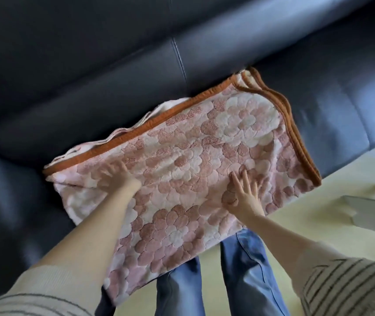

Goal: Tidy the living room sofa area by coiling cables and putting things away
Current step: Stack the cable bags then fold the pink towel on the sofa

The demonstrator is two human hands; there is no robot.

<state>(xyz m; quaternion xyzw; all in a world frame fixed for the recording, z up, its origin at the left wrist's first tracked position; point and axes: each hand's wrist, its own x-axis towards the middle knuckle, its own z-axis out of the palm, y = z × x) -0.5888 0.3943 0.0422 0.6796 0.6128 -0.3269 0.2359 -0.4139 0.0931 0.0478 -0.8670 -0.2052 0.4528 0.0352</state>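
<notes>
A folded pink and white quilted blanket [188, 156] with an orange-brown border lies on the seat of the dark leather sofa [90, 71]; its near end hangs over the seat's front edge. My left hand [116, 176] lies flat on the blanket's left part, fingers spread and blurred. My right hand [242, 192] presses flat on the blanket's right part with straight, spread fingers. Neither hand holds anything. No cable is in view.
The sofa's backrest and seat cushions fill the top and left. My legs in blue jeans [218, 281] stand on the pale floor [295, 220] against the sofa front. A white piece of furniture [373, 213] juts in at the right edge.
</notes>
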